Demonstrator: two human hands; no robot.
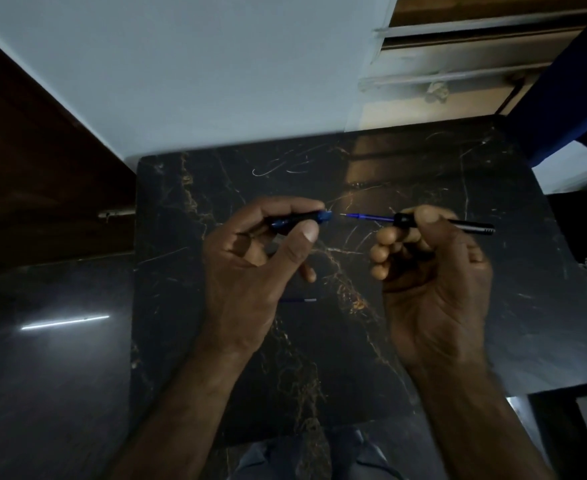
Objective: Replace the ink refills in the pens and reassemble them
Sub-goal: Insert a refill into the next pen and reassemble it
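Above a dark marble-patterned table (513, 306), we see the left hand (250, 265) pinching a blue-tipped pen section (302, 220) between thumb and curled fingers. Its blue end faces the tip of a blue refill (371, 217), near but not touching. The refill juts from a black barrel (472, 226), which the right hand (430, 271) grips with curled fingers. A second refill (302, 300) (partly hidden by the left hand) lies on the table.

blue grip section (297, 221), level, just apart from blue refill (371, 217) protruding from black barrel (472, 226)
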